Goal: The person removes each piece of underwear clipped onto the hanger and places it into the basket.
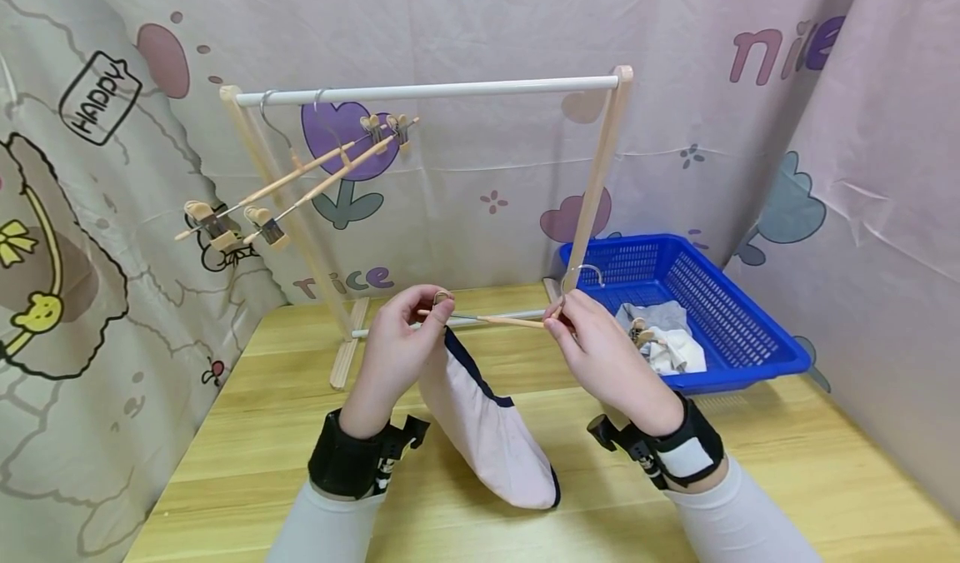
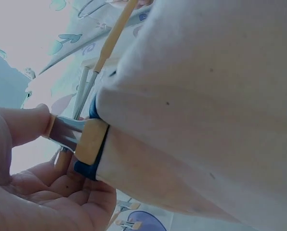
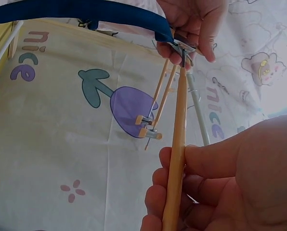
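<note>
My left hand (image 1: 399,346) pinches a wood-padded metal clip (image 2: 91,142) at one end of a clip hanger. The clip bites the navy edge of a pale pink cloth garment (image 1: 480,438) with dark trim, which hangs down over the table. Its exact kind is hard to tell. My right hand (image 1: 606,353) grips the wooden bar of the hanger (image 3: 178,115) near its middle, fingers curled round it. The hanger's metal hook (image 1: 592,268) rises above that hand.
Two bare clip hangers (image 1: 330,176) hang at the left of a white rail (image 1: 435,91) on a wooden stand. Behind my right hand, a blue basket (image 1: 742,313) holds grey and white cloths (image 1: 675,348) and a clip. Printed curtains enclose the wooden table (image 1: 247,463).
</note>
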